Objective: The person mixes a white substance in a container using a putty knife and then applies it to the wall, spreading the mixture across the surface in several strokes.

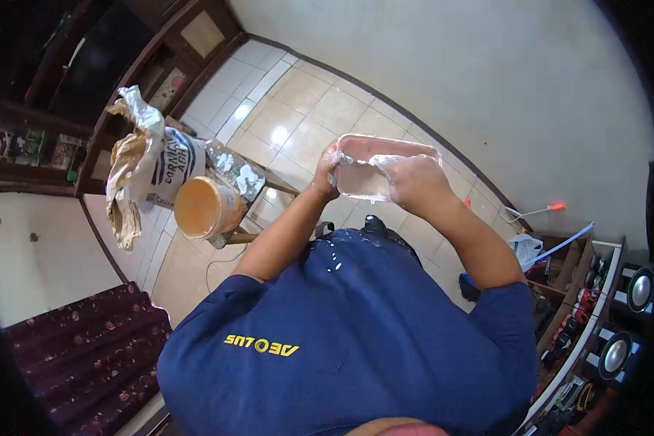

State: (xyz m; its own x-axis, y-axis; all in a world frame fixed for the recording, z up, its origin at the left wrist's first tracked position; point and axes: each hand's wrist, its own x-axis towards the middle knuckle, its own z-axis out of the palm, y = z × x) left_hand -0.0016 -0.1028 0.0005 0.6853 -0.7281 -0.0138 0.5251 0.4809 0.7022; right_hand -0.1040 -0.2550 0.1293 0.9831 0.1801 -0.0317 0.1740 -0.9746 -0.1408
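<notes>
A pink rectangular plastic tub [354,185] with pale, whitish material inside is held up in front of my body. My left hand [328,173] is wrapped round its left end, with white residue on the thumb and fingers. Over the tub's right part is my right hand [418,182], its fingers pressed together and pointing left across the opening. White paste coats those fingers; whether they pinch anything is hidden. Small white splashes mark the front of my navy shirt [327,320].
On the left, an orange-stained bucket [198,208] and a white-spattered board [236,171] rest on a wooden bench, beside a torn printed sack [171,163]. A bare wall [472,65] borders the tiled floor [298,94]. Shelving with speakers [615,356] stands right.
</notes>
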